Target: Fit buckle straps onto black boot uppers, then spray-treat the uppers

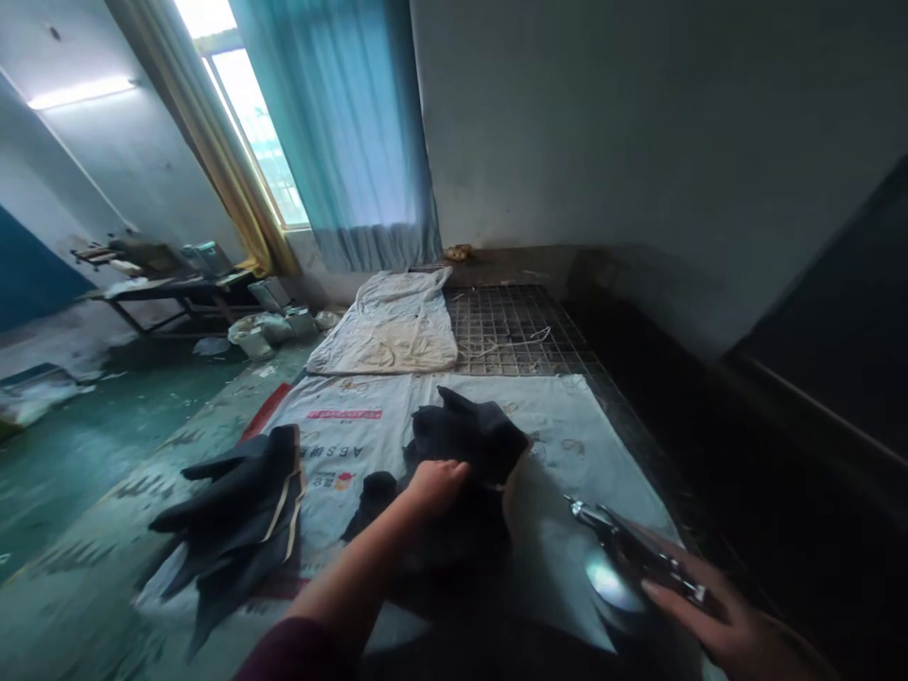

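Observation:
My left hand [438, 484] is closed on a bunched dark cloth [472, 435] at the middle of the covered table. In my right hand [699, 596], at the lower right, is a metal spray gun [638, 553] with its nozzle pointing left towards the dark cloth. A shiny round part shows below the gun's body. To the left lies a stack of dark gloves [245, 511] with pale edges. White printed sheeting [567, 407] lies under the cloth and gloves.
A folded whitish cloth [397, 326] and a wire grid [507, 322] with loose cord are at the table's far end. A side table [177, 288] and bags [262, 331] stand at the left. A wall rises behind.

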The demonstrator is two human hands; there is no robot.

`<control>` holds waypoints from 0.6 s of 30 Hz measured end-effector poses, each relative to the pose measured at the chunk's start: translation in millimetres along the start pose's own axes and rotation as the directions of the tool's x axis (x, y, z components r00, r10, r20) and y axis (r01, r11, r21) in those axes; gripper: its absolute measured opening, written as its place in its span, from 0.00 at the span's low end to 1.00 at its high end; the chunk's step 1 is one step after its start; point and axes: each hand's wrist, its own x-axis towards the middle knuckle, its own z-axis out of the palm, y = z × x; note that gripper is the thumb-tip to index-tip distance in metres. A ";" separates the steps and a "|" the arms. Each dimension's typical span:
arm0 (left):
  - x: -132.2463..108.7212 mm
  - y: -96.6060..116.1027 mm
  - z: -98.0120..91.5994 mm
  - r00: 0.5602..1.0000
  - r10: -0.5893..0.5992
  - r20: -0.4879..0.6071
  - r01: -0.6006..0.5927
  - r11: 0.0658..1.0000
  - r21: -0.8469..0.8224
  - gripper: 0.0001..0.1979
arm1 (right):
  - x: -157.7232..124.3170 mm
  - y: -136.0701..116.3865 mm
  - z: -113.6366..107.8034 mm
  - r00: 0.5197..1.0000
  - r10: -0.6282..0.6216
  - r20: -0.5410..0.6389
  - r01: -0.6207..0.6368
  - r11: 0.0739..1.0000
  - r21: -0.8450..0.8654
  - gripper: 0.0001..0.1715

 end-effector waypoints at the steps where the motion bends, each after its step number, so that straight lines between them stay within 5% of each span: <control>1: -2.5 2.4 -2.7 1.000 -0.021 -0.002 0.021 1.000 0.009 0.14 | -1.0 0.5 -2.3 1.000 0.007 -0.004 -0.007 1.000 0.000 0.25; 7: -33.6 38.0 27.3 0.992 -0.061 0.114 0.065 0.997 -0.033 0.10 | -0.9 12.3 -4.9 0.996 0.015 0.083 -0.023 0.996 0.090 0.26; 13: -65.8 43.5 56.7 0.982 -0.187 0.024 0.188 0.975 -0.121 0.21 | 19.6 19.9 1.6 0.972 0.038 0.233 -0.069 0.989 0.130 0.32; 16: -92.9 40.2 66.8 0.971 -0.140 -0.193 0.120 0.986 -0.113 0.25 | 38.4 8.7 7.2 0.931 -0.017 0.363 -0.027 0.993 0.117 0.33; 18: -113.9 37.6 72.4 0.879 -0.099 -0.467 0.084 0.995 -0.054 0.21 | 50.6 0.8 12.3 0.912 -0.032 0.410 -0.017 0.993 0.114 0.34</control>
